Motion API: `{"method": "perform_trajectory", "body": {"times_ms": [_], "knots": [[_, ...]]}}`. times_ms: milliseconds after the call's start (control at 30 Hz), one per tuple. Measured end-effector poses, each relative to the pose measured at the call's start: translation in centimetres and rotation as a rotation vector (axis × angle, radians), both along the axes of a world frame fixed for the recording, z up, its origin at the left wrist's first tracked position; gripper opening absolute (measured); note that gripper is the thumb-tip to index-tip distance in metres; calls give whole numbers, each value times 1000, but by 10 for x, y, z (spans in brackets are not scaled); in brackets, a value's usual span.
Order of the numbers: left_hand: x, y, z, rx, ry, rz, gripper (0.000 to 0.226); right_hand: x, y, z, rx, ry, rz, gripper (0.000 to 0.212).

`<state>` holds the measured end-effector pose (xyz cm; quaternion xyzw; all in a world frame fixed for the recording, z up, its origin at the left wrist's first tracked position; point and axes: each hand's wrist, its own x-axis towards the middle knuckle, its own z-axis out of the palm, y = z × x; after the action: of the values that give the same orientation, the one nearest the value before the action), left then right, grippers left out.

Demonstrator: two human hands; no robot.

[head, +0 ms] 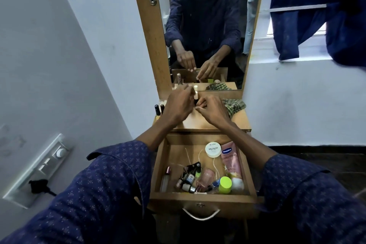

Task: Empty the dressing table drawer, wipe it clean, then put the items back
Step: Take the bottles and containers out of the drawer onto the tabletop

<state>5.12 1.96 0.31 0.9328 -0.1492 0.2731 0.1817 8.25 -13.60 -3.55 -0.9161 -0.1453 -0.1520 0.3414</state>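
Two dark-capped bottles (159, 109) on the tabletop, one checked cloth (233, 105), one pink Vaseline tube (231, 159).

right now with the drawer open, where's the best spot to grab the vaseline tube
Probably the Vaseline tube at mid-body, from above, thumb and fingers on its long edges. It lies flat along the drawer wall on the right, white cap toward the front, beside a green-capped bottle, so its upper half by the round tub is freer.
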Motion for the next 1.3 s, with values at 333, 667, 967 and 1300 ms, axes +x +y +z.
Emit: {"method": "perform_trajectory", "body": {"times_ms": [333,667,967,1300], "knots": [[-91,10,-79,-89,260,-64,12,-88,-26,-39,-63,265,286,7],[-126,17,-146,-165,604,55,21,-140,-31,-71,-51,271,292,28],[-124,14,-153,-37,665,74,20,-147,-27,-96,-97,333,175,16],[-125,12,-154,-45,694,98,12,-153,-27,-97,-133,333,117,16]]}}
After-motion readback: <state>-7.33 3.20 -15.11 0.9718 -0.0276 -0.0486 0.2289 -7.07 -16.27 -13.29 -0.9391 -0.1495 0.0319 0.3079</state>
